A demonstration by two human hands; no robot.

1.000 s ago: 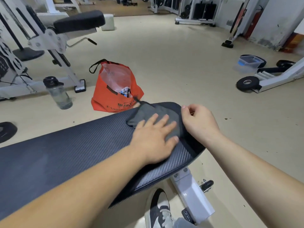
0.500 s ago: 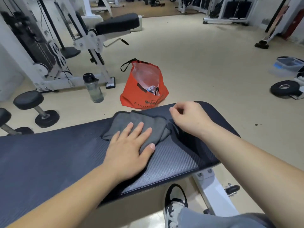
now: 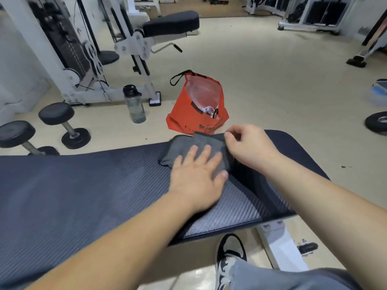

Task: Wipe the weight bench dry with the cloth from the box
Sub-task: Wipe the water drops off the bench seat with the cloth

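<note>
Since a second ago you are sliding the cloth (image 3: 194, 143) leftward along the bench (image 3: 83, 185): then it was lying at the rounded right end of the pad, and now a bare stretch of pad is showing to the right of it. Your view is also swinging left, so the dumbbells (image 3: 56, 124) on the floor are coming into sight while the bottle (image 3: 135, 104) and the orange bag (image 3: 195, 105) are sitting more central.

Your left hand (image 3: 199, 176) is lying flat with fingers spread, palm pressing down on the near part of the cloth. Your right hand (image 3: 249, 147) is closed in a pinch on the cloth's right edge, holding it taut just beside your left fingertips. Both hands are working close together, and the grey cloth is resting on the far edge of the pad, right of middle.

Judging by this, you are wiping in earnest: the cloth is out and on the pad, and the right end looks covered. Most of the pad, the long run stretching left, is waiting to be wiped. Whether any wet is remaining there, you cannot tell from this blurred texture.
</note>
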